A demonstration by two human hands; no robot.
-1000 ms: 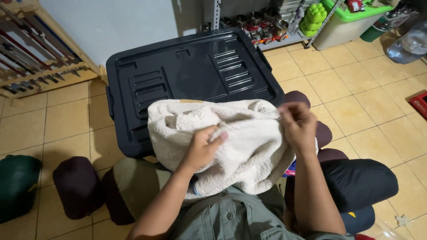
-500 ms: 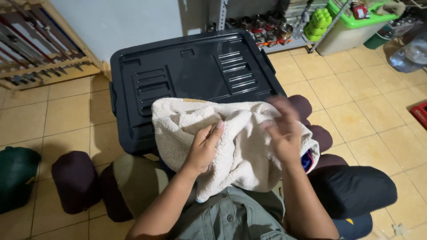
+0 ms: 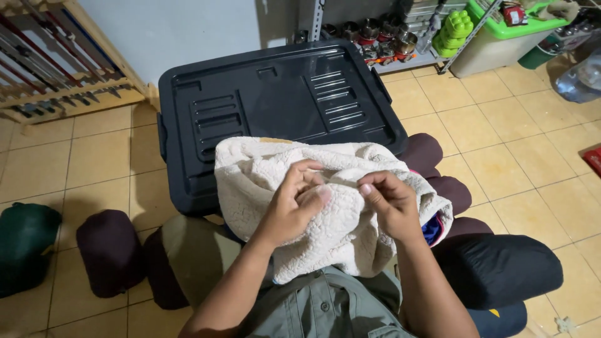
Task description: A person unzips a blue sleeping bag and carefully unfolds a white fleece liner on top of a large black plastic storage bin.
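A cream fleecy cloth [image 3: 269, 181] lies bunched over my lap and the near edge of a black plastic box lid [image 3: 269, 106]. My left hand [image 3: 294, 203] pinches a fold of the cloth near its middle. My right hand [image 3: 388, 203] grips the same fold just to the right, thumb on top. The two hands are close together, almost touching. A bit of blue fabric [image 3: 432, 228] peeks out under the cloth's right edge.
Rolled dark bundles lie around me: maroon [image 3: 109, 250], green [image 3: 25, 241], olive [image 3: 194, 250], black [image 3: 501, 269]. A wooden rack [image 3: 56, 69] stands at back left. A metal shelf with cans [image 3: 375, 34] and a green-lidded tub [image 3: 501, 31] stand at the back right on the tiled floor.
My right hand has come in from the cloth's right edge toward the middle. Both hands now pinch a fold together, where before the left palm lay flat on the cloth.
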